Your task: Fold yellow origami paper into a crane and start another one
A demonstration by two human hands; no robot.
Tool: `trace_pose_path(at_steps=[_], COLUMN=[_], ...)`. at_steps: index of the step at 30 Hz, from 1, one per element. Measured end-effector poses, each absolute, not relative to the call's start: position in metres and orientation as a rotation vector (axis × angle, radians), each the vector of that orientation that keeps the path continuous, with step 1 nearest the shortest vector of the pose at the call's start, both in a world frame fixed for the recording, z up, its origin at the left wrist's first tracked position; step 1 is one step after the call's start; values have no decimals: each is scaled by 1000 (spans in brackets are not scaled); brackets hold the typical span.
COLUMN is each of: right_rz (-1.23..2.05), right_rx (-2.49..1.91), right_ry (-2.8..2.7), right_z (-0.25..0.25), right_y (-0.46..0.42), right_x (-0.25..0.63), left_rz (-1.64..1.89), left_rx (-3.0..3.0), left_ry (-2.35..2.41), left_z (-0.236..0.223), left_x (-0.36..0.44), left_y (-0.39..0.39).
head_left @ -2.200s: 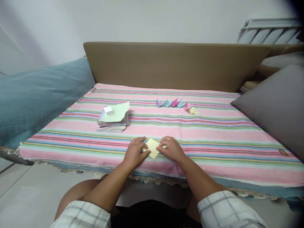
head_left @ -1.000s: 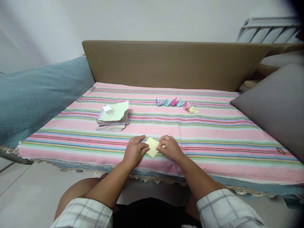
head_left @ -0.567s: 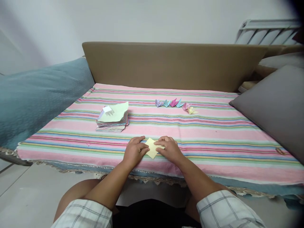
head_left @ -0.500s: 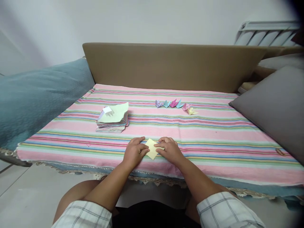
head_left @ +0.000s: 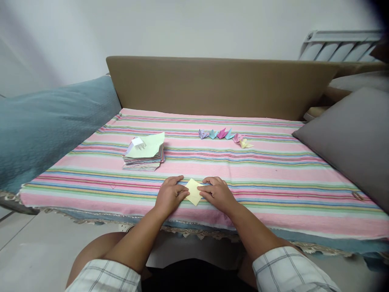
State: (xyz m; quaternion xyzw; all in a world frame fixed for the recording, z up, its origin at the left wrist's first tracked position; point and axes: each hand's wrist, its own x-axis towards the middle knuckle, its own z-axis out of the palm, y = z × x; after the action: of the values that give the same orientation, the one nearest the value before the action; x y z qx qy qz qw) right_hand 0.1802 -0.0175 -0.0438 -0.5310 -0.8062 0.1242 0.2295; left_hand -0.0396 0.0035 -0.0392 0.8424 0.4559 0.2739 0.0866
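Observation:
A small pale yellow sheet of folded paper (head_left: 193,192) lies diamond-wise on the striped cloth, one corner pointing toward me. My left hand (head_left: 171,195) pinches its left corner between thumb and fingers. At the opposite corner, my right hand (head_left: 218,194) has thumb and index finger closed on the paper's edge. Beyond my hands stands a row of several folded paper cranes (head_left: 222,134) in purple, teal, pink, blue and yellow. Off to the left is a thick stack of coloured paper (head_left: 146,158), topped by a light green sheet with a white plug adapter (head_left: 138,142) on it.
The striped cloth (head_left: 258,170) covers the seat in front of me. A brown backrest (head_left: 212,87) rises behind it. On the right leans a grey cushion (head_left: 349,138), with a small brown object (head_left: 358,196) near it. A blue covered armrest (head_left: 60,121) borders the left.
The fingers of my left hand have shifted slightly left, toward the paper's corner. My right fingers have drawn a little closer together at the right corner. The paper stays in place.

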Motion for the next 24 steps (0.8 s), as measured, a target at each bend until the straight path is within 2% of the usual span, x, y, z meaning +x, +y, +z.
trace_pose_path(at_steps=[24], right_rz=[347], right_rx=[-1479], right_ry=[-2209], right_z=[-46], right_y=[-18], right_x=[181], left_rz=[723], left_rx=[2506], left_ry=[1378], left_z=[-32], left_x=[-52], left_y=[11])
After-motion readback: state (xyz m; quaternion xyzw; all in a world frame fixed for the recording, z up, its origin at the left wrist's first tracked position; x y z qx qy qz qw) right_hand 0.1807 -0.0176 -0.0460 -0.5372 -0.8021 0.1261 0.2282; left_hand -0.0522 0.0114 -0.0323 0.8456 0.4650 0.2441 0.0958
